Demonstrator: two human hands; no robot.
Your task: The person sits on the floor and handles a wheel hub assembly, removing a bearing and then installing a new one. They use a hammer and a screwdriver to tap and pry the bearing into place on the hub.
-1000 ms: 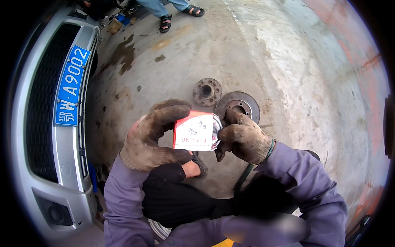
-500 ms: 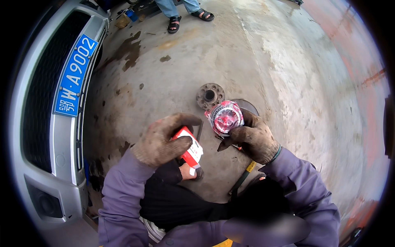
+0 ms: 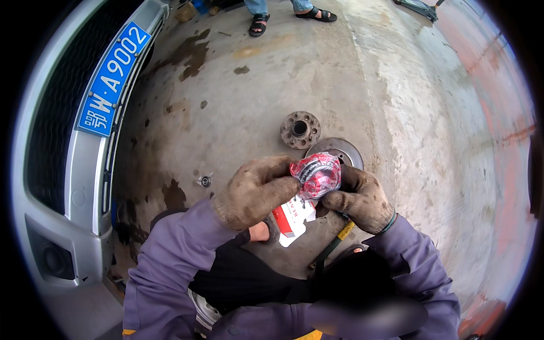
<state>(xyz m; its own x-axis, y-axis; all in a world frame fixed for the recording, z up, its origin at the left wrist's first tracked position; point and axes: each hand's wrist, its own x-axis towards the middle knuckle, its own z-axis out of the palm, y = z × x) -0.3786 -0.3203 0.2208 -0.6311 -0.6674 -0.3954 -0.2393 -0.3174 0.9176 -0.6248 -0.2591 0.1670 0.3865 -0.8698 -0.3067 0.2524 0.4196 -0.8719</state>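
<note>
A ring-shaped bearing in clear wrap with red print sits between my two gloved hands. My right hand is closed on its right side, thumb in front. The thumb and fingers of my left hand pinch its left edge. Just below the left hand is a red and white cardboard box with open flaps; whether the left hand's lower fingers still hold it, I cannot tell. Beyond the bearing a brake disc lies on the floor, partly hidden. Next to it rests a rusty wheel hub with a central hole.
A hammer with a dark and yellow handle lies near my legs. A small ring-like part is on the concrete floor. A silver car's bumper stands along the left. Another person's sandalled feet are at the far side.
My left hand has moved right, from holding the box apart to pinching the wrapped bearing. The box has shifted right, below the bearing. The whole view has shifted slightly.
</note>
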